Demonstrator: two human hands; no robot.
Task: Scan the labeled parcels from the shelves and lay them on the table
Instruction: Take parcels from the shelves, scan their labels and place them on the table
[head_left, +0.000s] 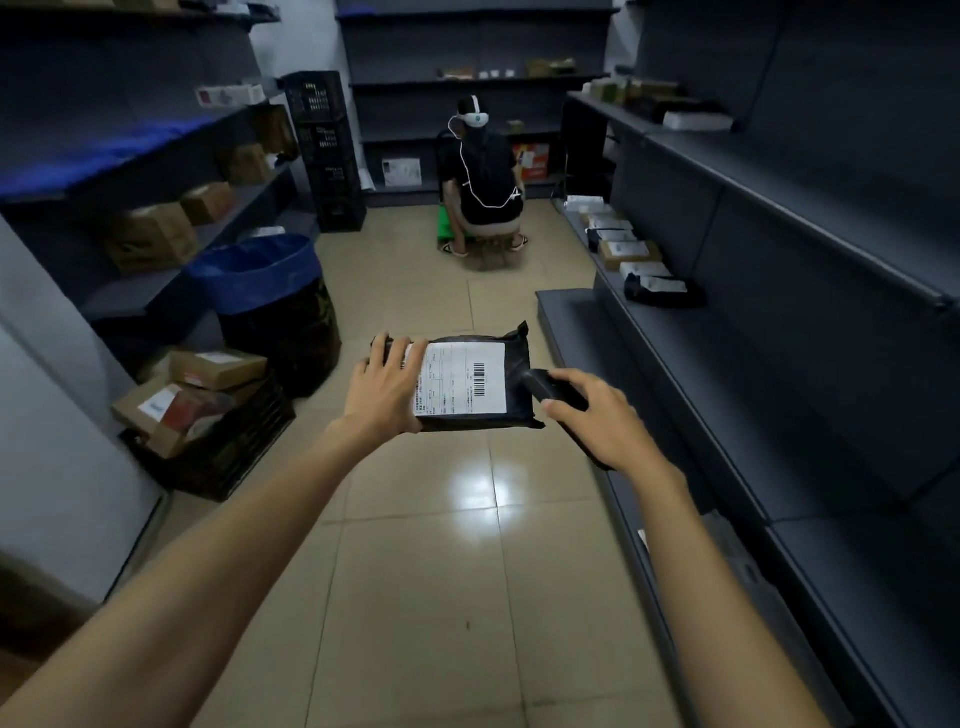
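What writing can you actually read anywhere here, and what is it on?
No text is legible.
White label on the black parcel in the left hand: barcode and fine print, too small to read.
Labels on the shelf parcels and crate boxes: blurred.
Scanner in the right hand: no visible marking.

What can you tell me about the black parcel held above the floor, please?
The black parcel is a flat, glossy plastic mailer, held roughly level above the tiled floor. A white label with printed text and a barcode covers most of its top. The left hand grips its left edge, fingers on top. The right hand aims a dark scanner over its right side; contact is unclear.
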